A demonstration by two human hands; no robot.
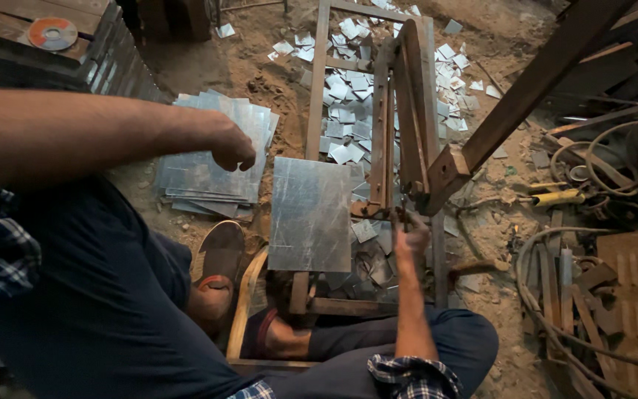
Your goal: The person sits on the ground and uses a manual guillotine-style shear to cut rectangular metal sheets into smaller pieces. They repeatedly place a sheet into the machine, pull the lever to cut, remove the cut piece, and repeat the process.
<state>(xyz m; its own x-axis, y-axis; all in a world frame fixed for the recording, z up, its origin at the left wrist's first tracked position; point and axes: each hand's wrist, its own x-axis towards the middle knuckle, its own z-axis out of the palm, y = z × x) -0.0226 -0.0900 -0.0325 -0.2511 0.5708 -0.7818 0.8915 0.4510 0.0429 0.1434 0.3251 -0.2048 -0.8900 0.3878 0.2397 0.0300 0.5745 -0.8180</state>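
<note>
The left hand (pixel 232 150) hovers loosely curled and empty above the sheet stack (pixel 212 166), while the right hand (pixel 410 235) seems to pinch something small by the cutter (pixel 407 125), the sheet (pixel 309 214) just left.

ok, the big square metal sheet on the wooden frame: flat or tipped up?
Flat. The square metal sheet lies face-up across the wooden frame, neither hand touching it.
</note>
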